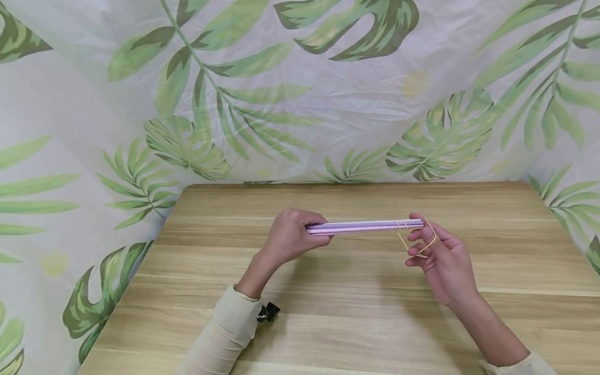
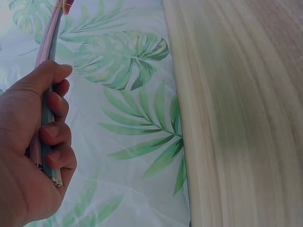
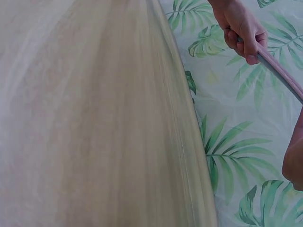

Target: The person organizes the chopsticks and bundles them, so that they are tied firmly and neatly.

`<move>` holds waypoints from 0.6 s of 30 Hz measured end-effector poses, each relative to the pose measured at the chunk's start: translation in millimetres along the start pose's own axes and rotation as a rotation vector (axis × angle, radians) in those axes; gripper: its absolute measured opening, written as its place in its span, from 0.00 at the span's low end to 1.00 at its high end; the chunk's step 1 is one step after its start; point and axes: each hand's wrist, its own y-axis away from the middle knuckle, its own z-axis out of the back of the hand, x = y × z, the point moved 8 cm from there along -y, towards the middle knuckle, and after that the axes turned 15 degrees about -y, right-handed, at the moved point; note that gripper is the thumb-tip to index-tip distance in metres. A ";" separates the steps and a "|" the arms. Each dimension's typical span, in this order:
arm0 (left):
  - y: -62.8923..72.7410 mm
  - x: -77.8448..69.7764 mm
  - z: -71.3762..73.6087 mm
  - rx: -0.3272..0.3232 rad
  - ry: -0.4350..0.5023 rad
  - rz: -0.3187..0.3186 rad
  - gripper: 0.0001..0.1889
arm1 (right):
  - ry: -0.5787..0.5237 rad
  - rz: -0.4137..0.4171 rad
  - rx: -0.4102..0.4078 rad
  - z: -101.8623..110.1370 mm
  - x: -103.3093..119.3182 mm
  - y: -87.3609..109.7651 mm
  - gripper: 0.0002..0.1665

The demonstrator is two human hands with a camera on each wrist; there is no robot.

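My left hand (image 1: 289,235) grips one end of a bundle of slim pink, lilac and white rods (image 1: 365,226), held level above the table. In the left wrist view the fingers wrap round the bundle (image 2: 47,47), and small silvery ends show below the palm; the rods' exact kind is unclear. A yellow rubber band (image 1: 435,238) winds round the bundle's other end and stretches over the bent, spread fingers of my right hand (image 1: 450,268). Only part of the right hand (image 3: 294,163) appears at the edge of the right wrist view.
Under both hands lies a wood-grain table (image 1: 328,323). A leaf-patterned cloth (image 1: 356,104) hangs behind it and along its sides. By the left sleeve cuff (image 1: 234,317) is a small black object (image 1: 269,312).
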 end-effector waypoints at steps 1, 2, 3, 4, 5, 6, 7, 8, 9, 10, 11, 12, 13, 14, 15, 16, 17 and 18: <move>0.0 -0.4 -0.2 0.003 -0.002 -0.004 0.02 | 0.004 -0.004 -0.007 0.7 0.2 0.0 0.19; 0.1 -1.0 -0.5 0.005 -0.004 -0.010 0.02 | 0.013 -0.010 -0.016 1.3 0.0 -0.1 0.19; 0.0 -1.9 -0.9 0.007 -0.004 -0.017 0.02 | 0.024 -0.018 -0.024 1.8 -0.5 0.0 0.19; 0.1 -3.0 -1.4 0.009 -0.006 -0.025 0.02 | 0.040 -0.026 -0.036 2.7 -1.4 0.6 0.19; 0.2 -3.9 -1.9 0.010 -0.010 -0.032 0.02 | 0.057 -0.032 -0.048 3.3 -2.2 0.8 0.19; 0.3 -5.1 -2.4 0.012 -0.016 -0.041 0.03 | 0.072 -0.038 -0.055 3.7 -3.0 1.0 0.19; 0.3 -6.4 -2.9 0.014 -0.023 -0.050 0.03 | 0.086 -0.042 -0.060 4.0 -4.0 1.3 0.19; 0.3 -7.8 -3.3 0.014 -0.030 -0.062 0.03 | 0.100 -0.042 -0.065 4.3 -4.7 1.5 0.19; 0.2 -9.3 -3.4 0.016 -0.037 -0.073 0.03 | 0.112 -0.042 -0.065 4.3 -5.5 1.8 0.19; 0.2 -10.5 -3.8 0.017 -0.046 -0.082 0.03 | 0.123 -0.042 -0.062 4.2 -6.2 2.0 0.19; 0.1 -11.6 -4.2 0.020 -0.054 -0.091 0.03 | 0.132 -0.042 -0.060 4.0 -6.9 2.2 0.19; 0.1 -12.7 -4.5 0.024 -0.060 -0.098 0.03 | 0.140 -0.042 -0.056 3.8 -7.5 2.2 0.19; 0.0 -13.5 -4.6 0.026 -0.063 -0.103 0.04 | 0.149 -0.042 -0.056 4.1 -7.9 2.3 0.18; 0.0 -13.9 -4.6 0.027 -0.067 -0.106 0.04 | 0.155 -0.041 -0.057 4.5 -8.1 2.1 0.18; 0.0 -14.1 -4.5 0.027 -0.069 -0.106 0.04 | 0.159 -0.042 -0.058 5.0 -8.1 1.9 0.17; 0.1 -14.2 -4.5 0.028 -0.069 -0.106 0.04 | 0.160 -0.042 -0.059 5.7 -7.9 1.4 0.17; 0.2 -14.2 -4.2 0.028 -0.070 -0.106 0.04 | 0.160 -0.044 -0.058 6.4 -7.7 0.8 0.16; 0.3 -14.2 -3.9 0.028 -0.068 -0.106 0.04 | 0.161 -0.048 -0.055 6.9 -7.5 0.2 0.17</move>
